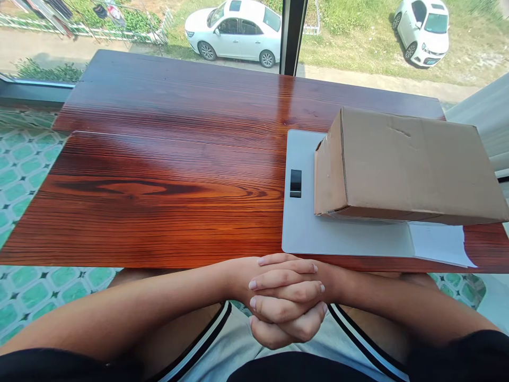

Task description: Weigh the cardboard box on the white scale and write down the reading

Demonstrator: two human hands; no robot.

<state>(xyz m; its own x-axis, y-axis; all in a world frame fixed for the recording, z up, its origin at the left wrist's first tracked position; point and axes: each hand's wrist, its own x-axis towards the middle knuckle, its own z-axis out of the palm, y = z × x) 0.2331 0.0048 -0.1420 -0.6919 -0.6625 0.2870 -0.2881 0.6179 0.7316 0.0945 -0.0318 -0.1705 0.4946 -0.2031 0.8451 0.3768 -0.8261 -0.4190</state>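
My left hand (307, 291) and my right hand (274, 309) are clasped together with their fingers interlaced, just in front of the table's near edge and above my lap. Both hands are closed, with no object showing in them. Ahead and to the right, a closed brown cardboard box (409, 164) rests over a flat white panel (304, 233) with rounded corners. On the panel's left part is a small dark rectangular window (296, 183). The box covers much of the panel, and neither hand touches them.
The glossy reddish-brown wooden table (159, 223) spans the view. White paper (441, 241) sticks out below the box, near the table's front edge. Behind stands a window with a dark frame post (293, 37); a white curtain (487, 122) hangs at right. Green-tiled floor (24, 175) shows at left.
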